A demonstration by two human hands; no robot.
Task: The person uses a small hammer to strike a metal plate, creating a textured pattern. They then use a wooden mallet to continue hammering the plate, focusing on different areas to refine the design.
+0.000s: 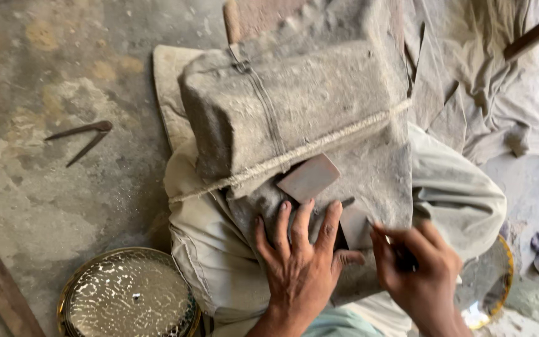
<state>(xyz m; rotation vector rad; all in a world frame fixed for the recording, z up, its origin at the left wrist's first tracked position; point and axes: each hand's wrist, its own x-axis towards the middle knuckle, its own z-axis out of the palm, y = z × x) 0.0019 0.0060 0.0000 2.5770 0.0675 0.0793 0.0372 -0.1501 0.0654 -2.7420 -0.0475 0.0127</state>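
Our left hand (297, 262) lies flat, fingers spread, just below the small plate (309, 177) on the block's (294, 106) lower edge, while our right hand (419, 268), beside it, pinches a dark tool (407, 259).

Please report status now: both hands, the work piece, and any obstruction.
Left hand flat on grey cloth, fingers spread. Right hand pinching small dark tool; exact grip unclear. Flat metal piece lies above, untouched. No obstruction.

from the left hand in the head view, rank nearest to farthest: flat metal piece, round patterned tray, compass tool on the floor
1. Flat metal piece: just above the left hand, beyond its fingers, on the cloth-wrapped block.
2. Round patterned tray: on the floor, lower left.
3. Compass tool: on the floor, far upper left.
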